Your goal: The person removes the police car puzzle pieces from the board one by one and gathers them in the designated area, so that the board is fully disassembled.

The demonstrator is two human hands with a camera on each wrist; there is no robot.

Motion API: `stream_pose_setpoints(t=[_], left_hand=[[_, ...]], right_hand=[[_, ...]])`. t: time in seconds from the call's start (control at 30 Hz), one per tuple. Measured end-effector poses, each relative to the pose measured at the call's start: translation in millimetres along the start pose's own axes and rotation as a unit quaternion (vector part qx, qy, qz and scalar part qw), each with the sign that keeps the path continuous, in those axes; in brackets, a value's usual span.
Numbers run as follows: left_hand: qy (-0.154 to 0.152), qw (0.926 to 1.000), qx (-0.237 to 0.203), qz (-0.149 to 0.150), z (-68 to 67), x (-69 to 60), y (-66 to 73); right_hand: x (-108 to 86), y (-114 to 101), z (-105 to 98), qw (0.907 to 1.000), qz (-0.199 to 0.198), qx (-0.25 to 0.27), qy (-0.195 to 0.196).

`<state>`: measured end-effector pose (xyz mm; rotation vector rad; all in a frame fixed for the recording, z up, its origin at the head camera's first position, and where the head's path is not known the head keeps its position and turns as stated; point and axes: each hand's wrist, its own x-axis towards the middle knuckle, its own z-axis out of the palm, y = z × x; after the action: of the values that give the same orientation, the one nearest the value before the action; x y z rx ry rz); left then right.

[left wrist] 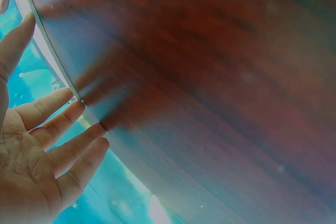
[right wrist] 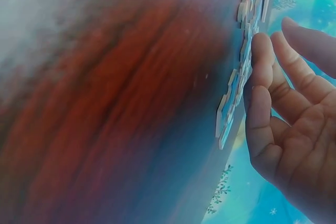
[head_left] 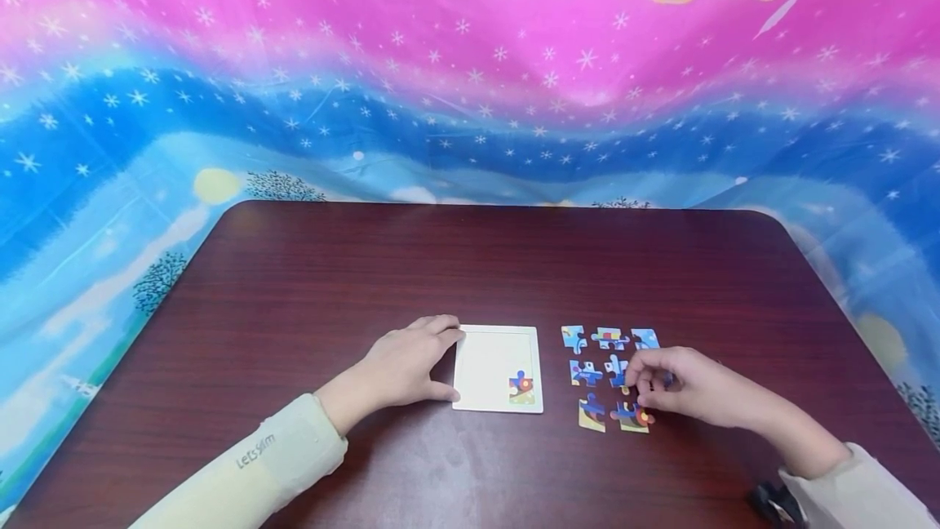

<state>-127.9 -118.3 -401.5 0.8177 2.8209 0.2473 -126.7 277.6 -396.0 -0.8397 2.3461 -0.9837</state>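
A white square puzzle tray (head_left: 492, 366) lies flat on the table, with one colourful jigsaw piece (head_left: 521, 388) in its lower right corner. My left hand (head_left: 411, 359) rests at the tray's left edge, thumb at the near corner and straight fingers at the far one. To the right of the tray, several loose jigsaw pieces (head_left: 587, 374) lie spread out in rows. My right hand (head_left: 686, 382) hovers over the right side of these pieces, hiding some from the head view. In the right wrist view its fingers (right wrist: 261, 59) bend loosely beside the pieces, the thumb apart, and no piece shows between them.
Dark red-brown wooden table (head_left: 352, 268) under everything. Behind and around it hangs a pink and blue patterned cloth (head_left: 470, 104). A small black object (head_left: 777, 504) is by the right sleeve at the near edge.
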Motion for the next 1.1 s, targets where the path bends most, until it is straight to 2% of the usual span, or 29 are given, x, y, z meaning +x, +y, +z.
stream_pose_setpoints(t=[0.13, 0.4, 0.83, 1.1], left_hand=[[0.001, 1.0000, 0.002, 0.000, -0.4, 0.1, 0.1], [0.000, 1.0000, 0.003, -0.001, -0.3, 0.5, 0.4], [0.002, 1.0000, 0.005, -0.001, 0.2, 1.0, 0.0], [0.004, 1.0000, 0.004, 0.005, 1.0, 0.0, 0.0]], right_hand=[[4.8, -3, 0, 0.9996, -0.027, -0.008, 0.009], [20.0, -12, 1, 0.9998, -0.013, -0.014, 0.000], [63.1, -32, 10, 0.9987, -0.043, -0.027, -0.003], [87.9, -46, 20, 0.9969, -0.050, -0.060, -0.009]])
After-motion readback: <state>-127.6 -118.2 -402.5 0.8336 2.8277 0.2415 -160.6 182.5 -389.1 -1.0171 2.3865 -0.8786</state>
